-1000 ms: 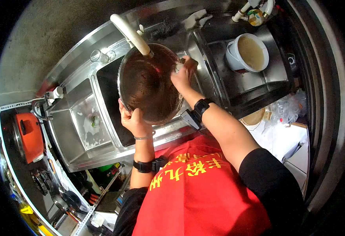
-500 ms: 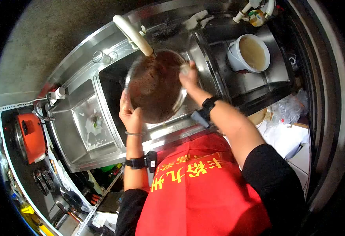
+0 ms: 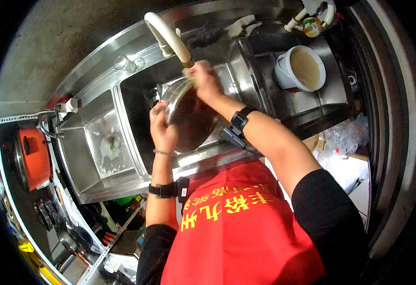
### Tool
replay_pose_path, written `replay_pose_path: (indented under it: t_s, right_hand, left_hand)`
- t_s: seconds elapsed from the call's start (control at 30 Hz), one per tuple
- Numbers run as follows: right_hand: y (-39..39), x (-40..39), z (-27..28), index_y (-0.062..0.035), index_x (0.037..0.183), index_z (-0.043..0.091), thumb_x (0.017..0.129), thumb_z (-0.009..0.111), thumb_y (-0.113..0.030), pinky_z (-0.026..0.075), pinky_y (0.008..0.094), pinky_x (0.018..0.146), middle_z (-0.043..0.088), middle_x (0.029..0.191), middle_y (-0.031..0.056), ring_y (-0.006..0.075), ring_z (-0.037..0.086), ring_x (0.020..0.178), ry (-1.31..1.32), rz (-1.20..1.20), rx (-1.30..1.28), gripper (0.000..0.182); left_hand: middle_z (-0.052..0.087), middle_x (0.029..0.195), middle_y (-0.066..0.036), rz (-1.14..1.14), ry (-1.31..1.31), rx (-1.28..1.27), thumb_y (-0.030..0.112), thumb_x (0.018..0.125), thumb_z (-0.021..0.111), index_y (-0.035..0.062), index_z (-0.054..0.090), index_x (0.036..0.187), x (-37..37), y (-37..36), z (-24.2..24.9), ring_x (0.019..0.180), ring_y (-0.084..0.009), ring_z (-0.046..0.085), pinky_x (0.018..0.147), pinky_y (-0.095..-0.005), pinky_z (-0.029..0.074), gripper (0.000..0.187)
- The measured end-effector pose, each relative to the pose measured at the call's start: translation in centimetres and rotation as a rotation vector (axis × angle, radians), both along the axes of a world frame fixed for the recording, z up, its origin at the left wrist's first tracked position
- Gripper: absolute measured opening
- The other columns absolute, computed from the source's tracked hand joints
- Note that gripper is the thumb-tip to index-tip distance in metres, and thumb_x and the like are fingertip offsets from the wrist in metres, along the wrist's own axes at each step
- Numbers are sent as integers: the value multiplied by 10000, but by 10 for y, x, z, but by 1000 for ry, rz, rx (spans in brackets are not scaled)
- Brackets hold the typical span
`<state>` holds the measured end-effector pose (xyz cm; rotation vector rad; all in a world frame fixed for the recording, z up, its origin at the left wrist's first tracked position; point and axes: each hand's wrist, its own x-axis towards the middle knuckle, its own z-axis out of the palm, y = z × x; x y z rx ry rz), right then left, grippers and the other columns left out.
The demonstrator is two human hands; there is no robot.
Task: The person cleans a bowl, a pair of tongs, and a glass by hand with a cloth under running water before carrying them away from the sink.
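A red apron with yellow lettering is seen nearest the camera, with black sleeves on both arms and 1 dark band worn on each wrist. Beyond it, a large metal bowl is held tilted on edge over the middle basin of a stainless steel sink. Its near rim is gripped by the left hand, the fingers closed around the edge. The far rim, just under the spout, is pressed by the right hand, which is closed on a pale scrubbing pad, only partly visible. A cream-coloured tap is arched over the bowl from the back of the sink. To the left a shallower basin with white residue is seen, and to the right, well apart, a white bucket of cloudy liquid is standing in another basin
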<state>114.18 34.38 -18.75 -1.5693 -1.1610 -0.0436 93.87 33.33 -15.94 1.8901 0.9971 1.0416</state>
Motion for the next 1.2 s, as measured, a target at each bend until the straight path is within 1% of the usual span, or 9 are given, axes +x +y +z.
replay_pose_path:
  t_s: [0.27,0.4,0.47,0.53,0.6,0.7,0.93,1.1,1.2]
  right_hand:
    - [-86,-66,-141,-114,1061,529,774,543,-69,486,331,619,559,844,84,244,564,725,1955,-141,-572,292]
    - [-81,-52,-59,-26,1028,478,731,590,-79,499,363,649,529,1011,141,226,564,800,1842,-95,-515,322]
    - [-72,-7,-121,27,1067,409,675,608,-27,504,371,632,541,962,156,258,577,786,1101,-230,-617,443]
    - [-57,17,-89,-4,884,554,620,673,-37,473,310,603,606,793,91,177,583,704,707,-165,-413,291]
    - [-57,20,3,-17,868,562,597,687,-52,471,319,667,610,838,141,220,601,736,455,-28,-548,302]
    - [-49,20,24,-8,867,561,599,668,-17,464,321,711,596,846,148,267,591,797,154,255,-355,288]
    - [-41,-44,71,-69,758,534,699,528,-54,437,307,701,510,799,72,227,505,819,-635,511,-154,62]
    - [-34,-11,13,-47,799,532,667,535,37,453,324,686,554,795,103,245,554,762,-3,101,-347,156]
    - [-56,-5,-8,12,1007,459,660,573,18,480,398,652,577,918,114,282,562,849,1095,-78,-642,365]
  left_hand:
    - [408,1196,-113,415,-564,-293,-97,602,480,23,452,643,13,-16,-15,1061,-187,420,902,-281,322,129]
    - [376,1214,-141,248,-140,-250,-27,676,606,32,545,770,-17,-26,-38,1130,-205,364,916,-292,311,127]
    - [495,1030,-60,113,135,-168,153,744,654,56,549,783,-48,-26,-72,894,-135,480,770,-237,369,148]
    - [516,807,3,108,-273,-954,196,773,625,84,553,788,-50,-32,-53,732,-102,469,661,-203,344,134]
    - [479,660,42,204,-101,-1053,186,795,597,85,554,779,-76,-21,-84,597,-63,418,539,-221,322,111]
    - [442,593,48,202,-84,-690,99,773,599,72,434,593,-63,-17,-71,536,-53,385,483,-222,346,246]
    - [497,944,-122,-66,241,115,-119,565,457,-41,465,688,-5,-10,12,997,-309,482,874,-326,362,146]
    - [543,982,-109,-36,-85,-34,-142,605,457,-39,467,635,-19,-20,9,1135,-324,454,892,-330,366,108]
    - [560,970,-72,181,-629,-609,-119,610,413,-24,513,1075,-32,-28,-7,935,-189,553,812,-286,419,485]
